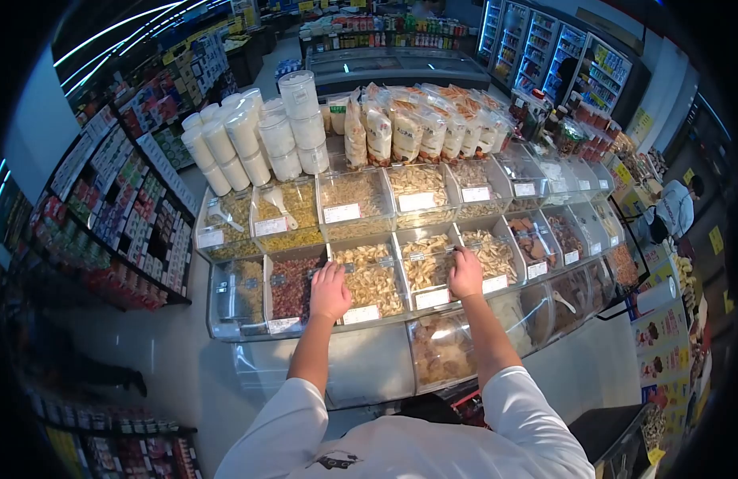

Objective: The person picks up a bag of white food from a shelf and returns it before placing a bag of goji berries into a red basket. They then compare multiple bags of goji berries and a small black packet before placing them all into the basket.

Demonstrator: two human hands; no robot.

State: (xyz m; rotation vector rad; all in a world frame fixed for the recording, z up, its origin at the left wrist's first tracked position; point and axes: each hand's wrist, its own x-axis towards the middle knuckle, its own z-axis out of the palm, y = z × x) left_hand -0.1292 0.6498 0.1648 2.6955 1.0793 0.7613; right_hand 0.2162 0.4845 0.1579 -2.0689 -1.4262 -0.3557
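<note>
My left hand (330, 291) rests at the divider between a bin of dark red dried goods (293, 279) and a bin of pale dried slices (372, 275). Its fingers point forward, and whether they grip the edge is unclear. Farther right, my right hand (465, 274) touches the divider between two more bins of pale pieces, one on its left (427, 259) and one on its right (491, 254). Its fingers are bent at the clear edge, their tips too small to make out. White labels sit along the bin fronts.
Stacked white tubs (297, 120) and upright packed bags (406, 132) stand behind the bins. A white scoop (281, 206) lies in an upper bin. Shelves (117, 207) line the left, fridges (536, 48) stand at the back, and another person (674, 209) is at the right.
</note>
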